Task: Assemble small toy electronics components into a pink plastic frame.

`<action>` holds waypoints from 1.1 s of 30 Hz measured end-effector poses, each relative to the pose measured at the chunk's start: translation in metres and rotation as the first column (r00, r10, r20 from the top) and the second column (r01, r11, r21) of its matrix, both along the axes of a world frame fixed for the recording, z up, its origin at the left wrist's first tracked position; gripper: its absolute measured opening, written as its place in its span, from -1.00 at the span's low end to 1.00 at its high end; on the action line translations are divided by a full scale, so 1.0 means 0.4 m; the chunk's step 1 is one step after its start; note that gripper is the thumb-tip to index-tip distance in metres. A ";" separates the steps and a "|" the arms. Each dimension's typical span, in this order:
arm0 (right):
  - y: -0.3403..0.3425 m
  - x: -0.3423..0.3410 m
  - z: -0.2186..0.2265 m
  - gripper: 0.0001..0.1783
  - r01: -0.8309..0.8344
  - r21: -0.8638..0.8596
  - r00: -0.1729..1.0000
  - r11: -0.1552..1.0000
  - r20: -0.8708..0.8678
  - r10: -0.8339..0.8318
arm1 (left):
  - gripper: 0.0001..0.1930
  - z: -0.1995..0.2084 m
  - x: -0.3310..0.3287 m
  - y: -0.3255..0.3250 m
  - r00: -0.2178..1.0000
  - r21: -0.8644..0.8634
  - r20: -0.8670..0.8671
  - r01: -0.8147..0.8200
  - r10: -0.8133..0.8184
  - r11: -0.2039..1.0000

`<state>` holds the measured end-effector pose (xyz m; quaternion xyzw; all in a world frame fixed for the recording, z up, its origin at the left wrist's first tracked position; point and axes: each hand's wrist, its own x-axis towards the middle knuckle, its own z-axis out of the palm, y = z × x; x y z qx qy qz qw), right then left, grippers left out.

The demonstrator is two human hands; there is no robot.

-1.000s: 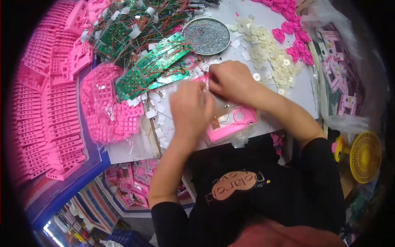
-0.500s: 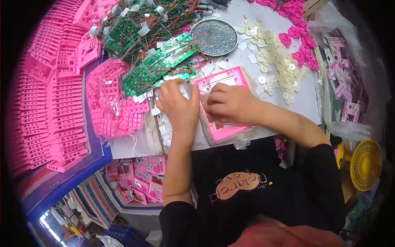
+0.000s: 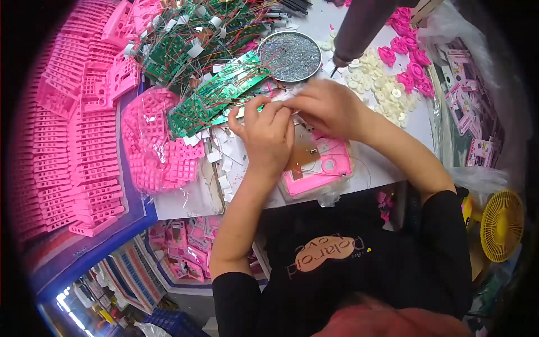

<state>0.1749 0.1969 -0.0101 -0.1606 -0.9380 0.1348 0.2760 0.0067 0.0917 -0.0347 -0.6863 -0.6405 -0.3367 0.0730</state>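
On the table in front of me lies a pink plastic case (image 3: 306, 183), with a brown circuit board (image 3: 304, 157) and thin wires in it. My left hand (image 3: 265, 133) is over the case's left side, its fingers bent and drawn together near the far edge. Meeting it from the right, my right hand (image 3: 332, 109) is closed, thumb and fingers pinched and slightly blurred. What the fingertips hold is too small and hidden to name. A dark powered screwdriver (image 3: 362, 31) points its bit down just beyond my right hand.
Green circuit boards (image 3: 219, 92) with tangled wires are piled far left, beside a round dish (image 3: 290, 55) of small metal parts. White discs (image 3: 382, 84) and pink parts (image 3: 414, 70) lie right. A bag of pink buttons (image 3: 157, 146) and stacked pink casings (image 3: 84, 151) stand left.
Both hands have moved to the case's far edge and come together. The brown board and the wires on the case now show more. The screwdriver has come into view at the top.
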 end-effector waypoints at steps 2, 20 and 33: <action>-0.013 0.025 -0.015 -0.69 0.017 -0.030 0.999 0.999 0.045 -0.015 | -0.81 -0.007 -0.005 -0.009 0.991 -0.079 0.132 0.040 -0.029 0.996; -0.168 0.060 0.070 -0.81 -0.186 0.215 0.792 0.959 0.611 0.016 | -0.94 -0.003 -0.010 -0.005 0.984 -0.053 0.157 0.089 -0.080 0.995; -0.144 0.092 -0.027 -0.85 0.006 0.043 0.992 0.999 0.130 -0.012 | -0.88 0.100 0.050 0.085 0.803 -0.554 -0.272 0.319 -0.530 0.769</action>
